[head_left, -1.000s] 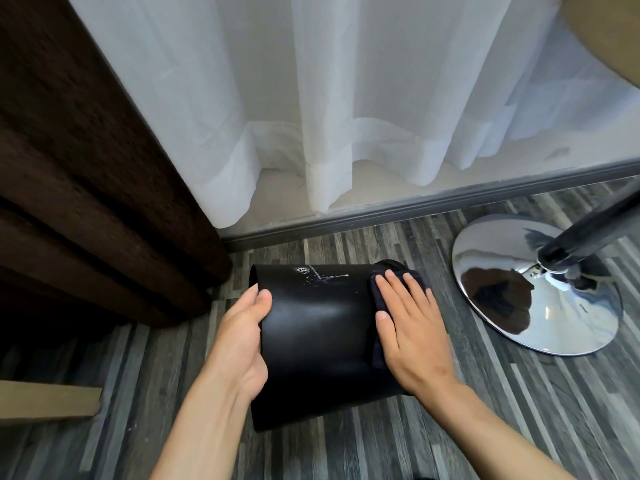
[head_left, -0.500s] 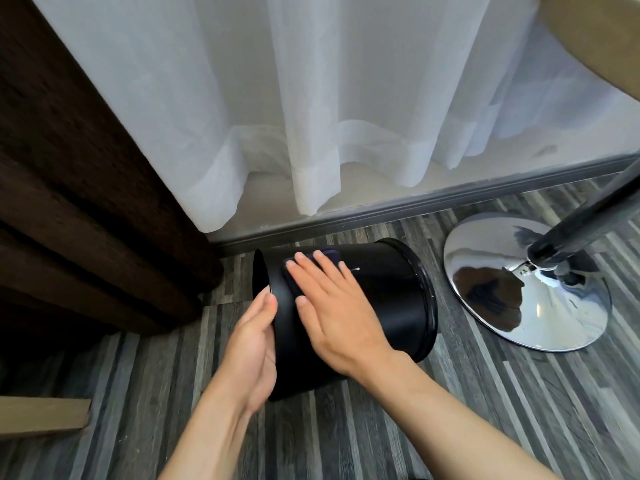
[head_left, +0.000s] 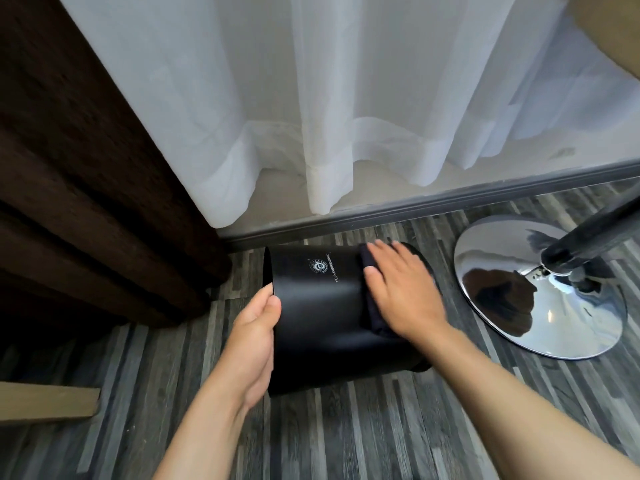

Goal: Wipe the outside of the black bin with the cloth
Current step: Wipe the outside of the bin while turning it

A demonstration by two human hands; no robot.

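Observation:
The black bin (head_left: 318, 317) lies on its side on the striped grey floor, a white round logo and a line of lettering on its upper face. My left hand (head_left: 254, 337) grips the bin's left end, thumb on top of the edge. My right hand (head_left: 398, 289) lies flat, fingers spread, pressing a dark cloth (head_left: 369, 303) against the bin's right part. Only the cloth's left edge and a fold below my palm show; the rest is under the hand.
A chrome disc base (head_left: 540, 292) with a dark pole stands right of the bin. White sheer curtains (head_left: 346, 116) hang behind, above a grey baseboard. A dark brown drape (head_left: 86, 185) fills the left. A tan board (head_left: 48, 400) lies at the lower left.
My right hand slid the cloth from the bin's left part back to its right part. The bin turned, so the logo now faces up. My left hand stayed on the left end.

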